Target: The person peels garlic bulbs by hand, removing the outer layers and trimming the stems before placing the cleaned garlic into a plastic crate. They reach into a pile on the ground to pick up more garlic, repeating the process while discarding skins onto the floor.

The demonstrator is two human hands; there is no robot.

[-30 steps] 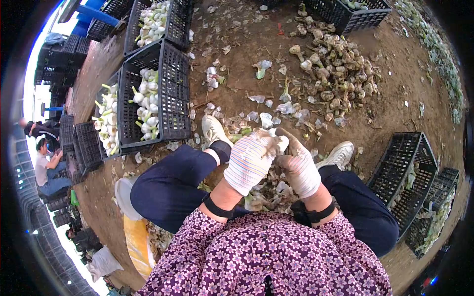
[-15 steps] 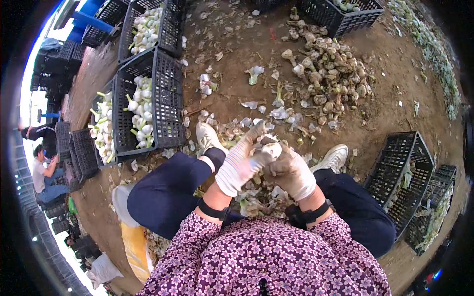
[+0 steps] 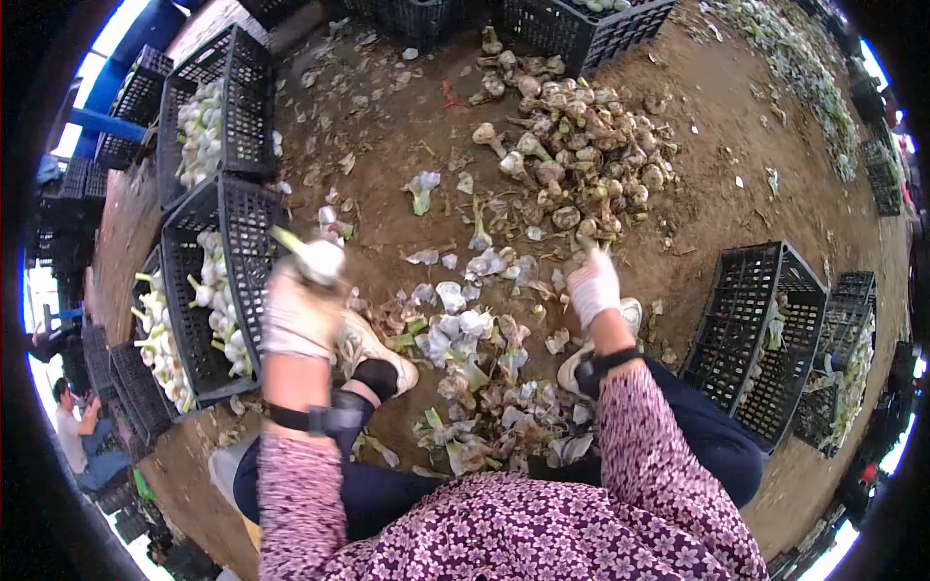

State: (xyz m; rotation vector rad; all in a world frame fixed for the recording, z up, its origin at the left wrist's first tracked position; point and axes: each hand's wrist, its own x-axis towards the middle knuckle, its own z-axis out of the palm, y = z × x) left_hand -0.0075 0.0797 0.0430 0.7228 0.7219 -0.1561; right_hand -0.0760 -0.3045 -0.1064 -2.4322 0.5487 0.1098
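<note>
My left hand [image 3: 302, 310], in a pale work glove and blurred by motion, is closed around a cleaned garlic bulb [image 3: 322, 261]. The bulb is white, and its short green stem points up to the left, beside the wall of a black plastic crate [image 3: 250, 218]. Cleaned white garlic bulbs [image 3: 221, 315] with trimmed stems lie in that crate. At the near edge of a heap of brown, unpeeled garlic [image 3: 591, 145] is my gloved right hand [image 3: 593, 286]. Its fingers stretch toward the heap, partly hidden, and I see nothing held in them.
Garlic skins [image 3: 465, 334] litter the dirt floor between my shoes. Another crate of white bulbs [image 3: 201, 131] stands farther up on the left. A black crate [image 3: 756, 339] is at my right, and one more [image 3: 581, 34] stands behind the heap. A person [image 3: 82, 431] sits far left.
My hands were together over my lap around a bulb. Now the left has swung left with the bulb toward the crate, and the right has moved forward to the heap. The view has shifted.
</note>
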